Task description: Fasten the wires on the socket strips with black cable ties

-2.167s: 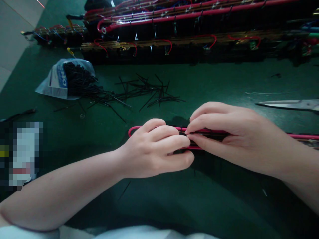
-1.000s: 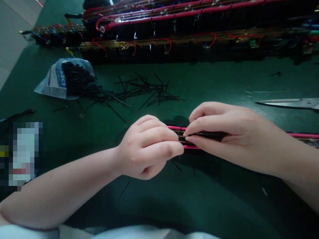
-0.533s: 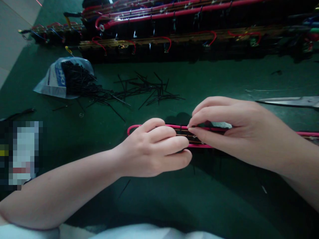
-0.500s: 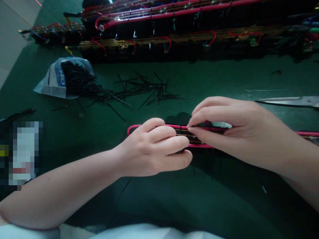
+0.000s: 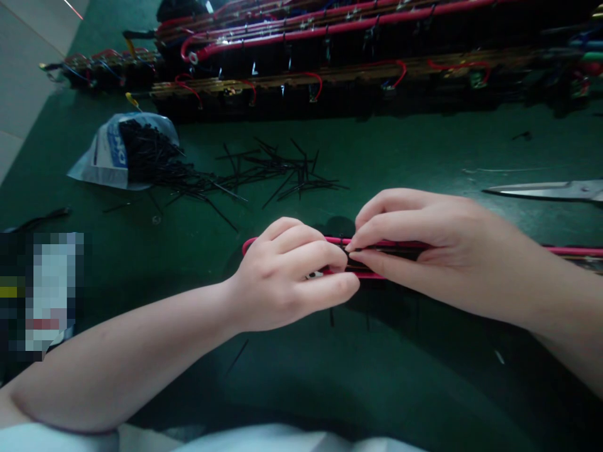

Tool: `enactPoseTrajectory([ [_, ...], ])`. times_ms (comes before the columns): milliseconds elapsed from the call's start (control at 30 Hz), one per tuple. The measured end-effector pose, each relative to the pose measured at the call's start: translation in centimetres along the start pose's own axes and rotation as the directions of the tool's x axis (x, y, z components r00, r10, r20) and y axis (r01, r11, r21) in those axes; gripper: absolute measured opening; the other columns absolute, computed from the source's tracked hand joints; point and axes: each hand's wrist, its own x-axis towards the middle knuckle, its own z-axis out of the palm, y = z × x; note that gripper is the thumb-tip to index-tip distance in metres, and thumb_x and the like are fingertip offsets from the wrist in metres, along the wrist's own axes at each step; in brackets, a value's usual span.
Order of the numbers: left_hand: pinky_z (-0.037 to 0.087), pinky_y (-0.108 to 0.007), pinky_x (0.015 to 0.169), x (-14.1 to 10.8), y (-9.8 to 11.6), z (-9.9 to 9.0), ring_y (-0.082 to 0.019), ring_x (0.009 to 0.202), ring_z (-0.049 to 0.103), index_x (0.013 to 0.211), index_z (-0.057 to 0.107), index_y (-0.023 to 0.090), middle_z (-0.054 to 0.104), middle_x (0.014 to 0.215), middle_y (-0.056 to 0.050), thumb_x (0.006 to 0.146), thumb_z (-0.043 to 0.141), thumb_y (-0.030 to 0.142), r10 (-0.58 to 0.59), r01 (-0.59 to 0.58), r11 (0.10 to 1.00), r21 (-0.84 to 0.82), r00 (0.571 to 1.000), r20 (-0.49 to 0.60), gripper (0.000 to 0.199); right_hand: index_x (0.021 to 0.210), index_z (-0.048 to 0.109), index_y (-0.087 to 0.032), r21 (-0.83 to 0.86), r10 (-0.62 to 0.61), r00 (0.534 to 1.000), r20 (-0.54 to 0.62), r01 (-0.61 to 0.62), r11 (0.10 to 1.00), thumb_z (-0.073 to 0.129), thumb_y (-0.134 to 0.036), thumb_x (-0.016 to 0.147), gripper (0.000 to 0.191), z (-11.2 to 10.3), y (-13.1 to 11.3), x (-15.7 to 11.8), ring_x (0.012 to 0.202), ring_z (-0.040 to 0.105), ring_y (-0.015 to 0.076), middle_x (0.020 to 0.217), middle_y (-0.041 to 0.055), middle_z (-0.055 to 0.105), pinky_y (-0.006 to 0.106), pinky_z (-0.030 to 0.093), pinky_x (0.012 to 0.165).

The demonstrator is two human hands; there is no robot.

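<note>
A long narrow wired assembly (image 5: 362,275) lies across the green table, edged by red cable (image 5: 570,251) that loops round at its left end. My left hand (image 5: 287,276) rests over that end with fingers curled; whatever its fingertips hold is hidden. From the right, my right hand (image 5: 424,232) pinches thumb and fingertips together at a black cable tie (image 5: 342,240) on the upper red cable. The fingertips of both hands nearly meet there. Below my left hand a short black tie end (image 5: 332,317) sticks out.
Loose black cable ties (image 5: 292,169) spill from an open plastic bag (image 5: 101,154). Scissors (image 5: 546,190) lie at the right. Larger wired assemblies (image 5: 301,81) run along the back. A blurred-out object (image 5: 54,289) is at the left edge; a loose strip (image 5: 238,355) lies in front.
My right fingertips have shifted slightly left and down along the cable tie. My left fingers have drawn in and curled more, baring a bit of the assembly beneath them.
</note>
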Motion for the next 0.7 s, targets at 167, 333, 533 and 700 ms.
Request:
enactPoseTrajectory([
  [167, 0.048, -0.033, 0.081, 0.1, 0.1, -0.3, -0.016, 0.089, 0.068, 0.095, 0.074, 0.024, 0.078, 0.092, 0.001, 0.101, 0.070, 0.022, -0.095, 0.098, 0.987, -0.127, 0.995, 0.028, 0.008, 0.083, 0.078, -0.023, 0.025, -0.062, 0.998, -0.016, 0.063, 0.998, 0.067, -0.026, 0.095, 0.016, 0.2, 0.3, -0.1, 0.072, 0.067, 0.0147, 0.090, 0.0035, 0.072, 0.027, 0.053, 0.060],
  [333, 0.048, -0.035, 0.084, 0.4, 0.7, -0.6, -0.017, 0.090, 0.064, 0.094, 0.076, 0.024, 0.075, 0.092, -0.002, 0.103, 0.068, 0.030, -0.242, 0.252, 0.945, -0.206, 0.967, 0.074, 0.013, 0.084, 0.078, -0.025, 0.006, -0.106, 0.992, -0.066, 0.107, 0.994, 0.069, -0.026, 0.094, 0.014, 0.6, 0.8, -0.4, 0.075, 0.068, 0.0153, 0.092, 0.0031, 0.073, 0.028, 0.053, 0.064],
  [533, 0.042, -0.038, 0.083, 0.9, 1.4, -0.8, -0.019, 0.086, 0.057, 0.090, 0.073, 0.023, 0.067, 0.088, -0.003, 0.107, 0.056, 0.031, -0.271, 0.291, 0.948, -0.126, 0.950, 0.155, 0.025, 0.079, 0.075, -0.023, -0.019, -0.126, 0.990, -0.056, 0.125, 0.992, 0.066, -0.022, 0.094, 0.017, 0.5, 0.7, -0.5, 0.077, 0.068, 0.0150, 0.091, 0.0034, 0.073, 0.027, 0.051, 0.064],
  [700, 0.042, -0.038, 0.083, 0.8, 1.4, -0.5, -0.019, 0.086, 0.057, 0.089, 0.069, 0.022, 0.067, 0.087, -0.003, 0.109, 0.052, 0.031, -0.243, 0.255, 0.963, -0.083, 0.961, 0.130, 0.027, 0.079, 0.075, -0.020, -0.014, -0.120, 0.991, -0.057, 0.119, 0.993, 0.065, -0.017, 0.094, 0.018, 0.2, 0.3, -0.6, 0.077, 0.067, 0.0124, 0.090, 0.0034, 0.072, 0.025, 0.049, 0.064],
])
